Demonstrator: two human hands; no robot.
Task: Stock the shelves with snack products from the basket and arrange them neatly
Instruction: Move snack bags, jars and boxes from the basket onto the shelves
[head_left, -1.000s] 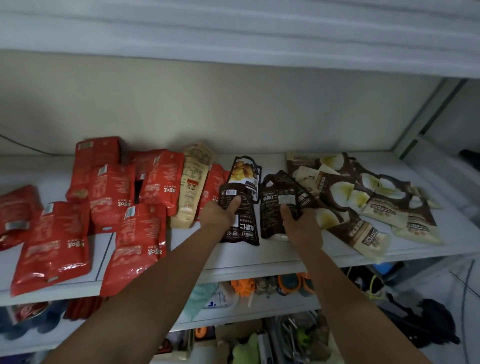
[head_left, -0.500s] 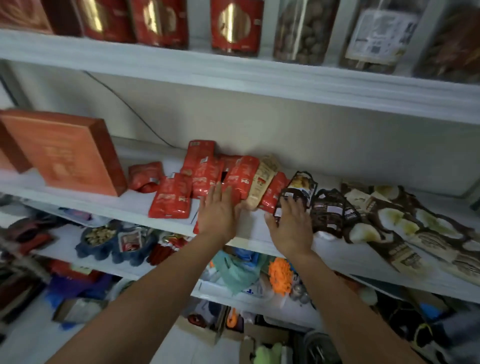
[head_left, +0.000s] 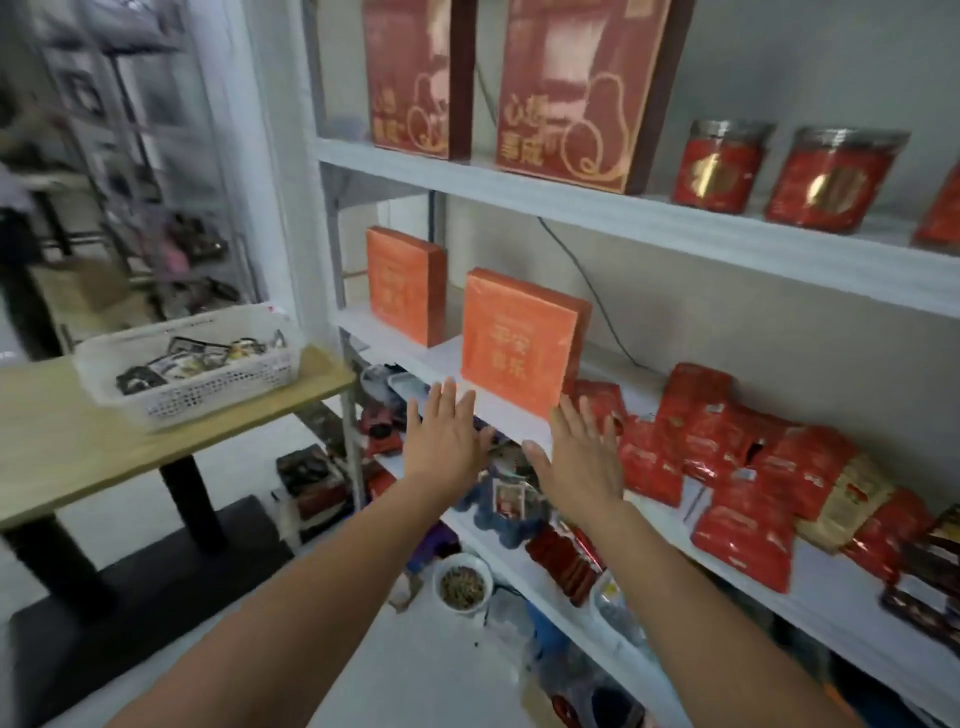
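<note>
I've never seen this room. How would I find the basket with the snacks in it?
Start at the tall white shelves, then look left to the wooden table beside them. The basket sits on the table's end nearest the shelves. It is white plastic with little holes in its walls and dark packets inside, unlike the solid orange boxes on the shelf nearby.

The basket (head_left: 223, 382) sits on the table (head_left: 78, 457), left of the shelving (head_left: 327, 234). On the middle shelf (head_left: 498, 410) the back box (head_left: 402, 286) stands at the left, the front box (head_left: 517, 338) right of it and nearer the edge — snack packets (head_left: 727, 467) lie piled further right. On the upper shelf (head_left: 623, 218) above, tall boxes (head_left: 582, 93) stand left of the jars (head_left: 719, 166)
</note>
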